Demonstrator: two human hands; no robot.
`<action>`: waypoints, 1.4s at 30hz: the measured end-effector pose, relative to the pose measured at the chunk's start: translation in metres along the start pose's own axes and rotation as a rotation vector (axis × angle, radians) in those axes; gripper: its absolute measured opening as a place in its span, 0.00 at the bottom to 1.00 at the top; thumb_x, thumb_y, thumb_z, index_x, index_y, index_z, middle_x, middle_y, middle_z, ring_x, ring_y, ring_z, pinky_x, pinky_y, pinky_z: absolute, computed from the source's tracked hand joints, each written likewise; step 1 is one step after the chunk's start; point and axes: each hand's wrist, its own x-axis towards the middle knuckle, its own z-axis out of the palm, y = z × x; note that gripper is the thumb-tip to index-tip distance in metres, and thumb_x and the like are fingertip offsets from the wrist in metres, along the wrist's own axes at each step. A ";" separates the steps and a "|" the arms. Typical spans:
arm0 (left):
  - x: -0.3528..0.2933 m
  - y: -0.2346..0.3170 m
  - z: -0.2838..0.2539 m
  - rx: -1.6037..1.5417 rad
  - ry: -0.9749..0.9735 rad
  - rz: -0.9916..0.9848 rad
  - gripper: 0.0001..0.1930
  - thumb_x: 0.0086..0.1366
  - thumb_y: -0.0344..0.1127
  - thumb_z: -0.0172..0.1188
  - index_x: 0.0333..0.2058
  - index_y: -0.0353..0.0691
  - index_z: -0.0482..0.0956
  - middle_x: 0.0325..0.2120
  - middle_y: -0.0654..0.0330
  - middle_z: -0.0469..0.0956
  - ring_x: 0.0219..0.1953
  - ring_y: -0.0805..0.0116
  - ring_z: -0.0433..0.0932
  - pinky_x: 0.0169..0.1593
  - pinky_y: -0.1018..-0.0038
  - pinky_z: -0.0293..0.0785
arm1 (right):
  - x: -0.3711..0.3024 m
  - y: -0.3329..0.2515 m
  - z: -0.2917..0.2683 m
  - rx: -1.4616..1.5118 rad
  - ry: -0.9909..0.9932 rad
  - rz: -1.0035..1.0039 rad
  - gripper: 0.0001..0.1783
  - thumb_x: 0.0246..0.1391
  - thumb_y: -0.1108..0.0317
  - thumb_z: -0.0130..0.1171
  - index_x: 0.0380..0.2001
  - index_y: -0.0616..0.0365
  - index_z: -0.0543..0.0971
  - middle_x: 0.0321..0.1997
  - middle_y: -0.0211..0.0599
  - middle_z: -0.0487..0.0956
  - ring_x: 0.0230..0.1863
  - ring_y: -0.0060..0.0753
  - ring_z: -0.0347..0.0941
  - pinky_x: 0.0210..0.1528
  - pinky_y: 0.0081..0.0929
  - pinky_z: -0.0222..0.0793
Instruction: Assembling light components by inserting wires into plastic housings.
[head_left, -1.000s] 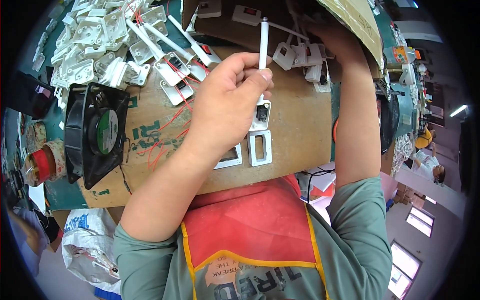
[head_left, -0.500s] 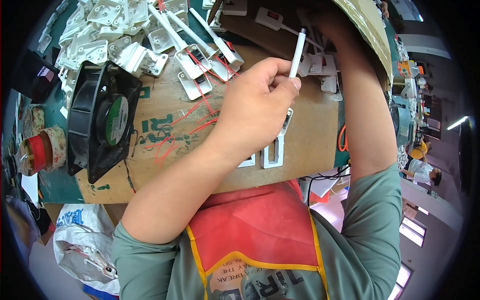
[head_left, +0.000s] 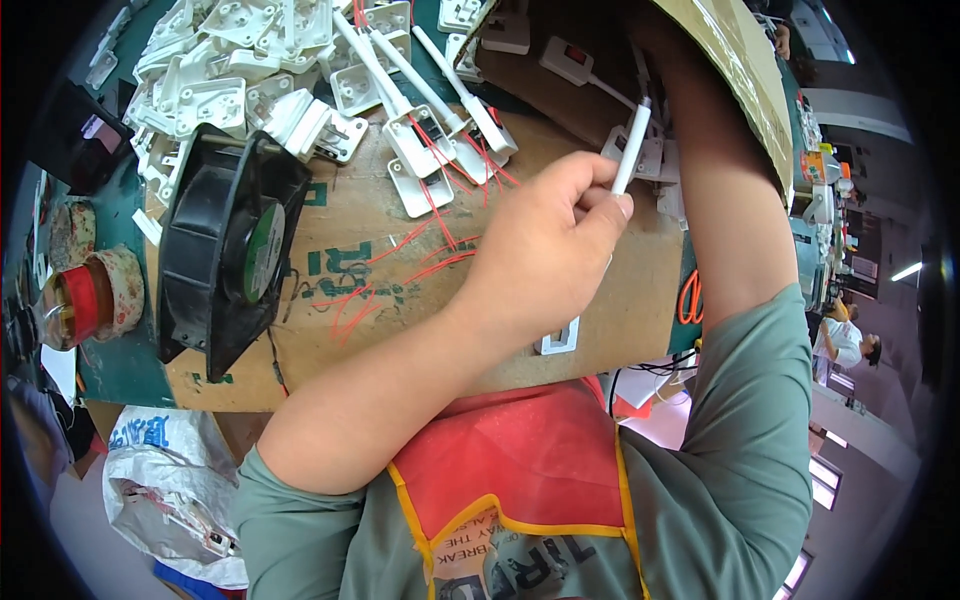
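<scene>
Now, left hand (head_left: pixel 548 240): pinching a slanted white rod (head_left: pixel 632 150)!
Right hand: shadowed inside the cardboard box (head_left: pixel 742 65), grip impossible to tell.

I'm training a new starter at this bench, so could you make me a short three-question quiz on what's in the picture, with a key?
1. What does the left hand hold?
2. True or false: the right forearm extends into the cardboard box.
3. Where does the black fan stand relative to the left hand?
A) To its left
B) To its right
C) Directly beneath it

Key:
1. A slim white tube, its upper end sticking out above the thumb.
2. True.
3. A.
</scene>
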 end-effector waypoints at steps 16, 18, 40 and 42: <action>-0.002 0.001 -0.003 0.010 0.011 -0.035 0.11 0.66 0.30 0.54 0.45 0.31 0.73 0.29 0.66 0.75 0.32 0.80 0.72 0.38 0.80 0.71 | 0.002 0.018 0.029 -0.080 -0.066 -0.056 0.28 0.52 0.55 0.59 0.56 0.49 0.72 0.54 0.39 0.76 0.56 0.39 0.71 0.56 0.34 0.65; -0.002 -0.003 -0.004 0.014 0.002 -0.031 0.12 0.66 0.31 0.54 0.45 0.31 0.73 0.29 0.66 0.75 0.32 0.80 0.72 0.38 0.80 0.71 | 0.001 0.026 0.034 -0.093 -0.078 -0.053 0.28 0.51 0.55 0.59 0.56 0.49 0.72 0.55 0.39 0.76 0.56 0.39 0.71 0.56 0.34 0.65; -0.008 0.012 0.002 -0.198 -0.158 -0.089 0.10 0.64 0.30 0.53 0.44 0.36 0.71 0.29 0.63 0.75 0.29 0.74 0.76 0.33 0.82 0.71 | -0.177 -0.088 -0.178 1.451 -0.312 0.462 0.09 0.59 0.67 0.57 0.39 0.60 0.76 0.29 0.26 0.76 0.26 0.12 0.65 0.28 0.11 0.60; -0.005 0.008 0.001 -0.233 -0.077 -0.071 0.10 0.64 0.31 0.52 0.43 0.35 0.71 0.27 0.63 0.74 0.25 0.75 0.74 0.30 0.82 0.69 | -0.196 -0.087 -0.180 1.554 -0.297 0.524 0.08 0.59 0.67 0.56 0.38 0.59 0.75 0.28 0.26 0.75 0.24 0.11 0.63 0.26 0.11 0.58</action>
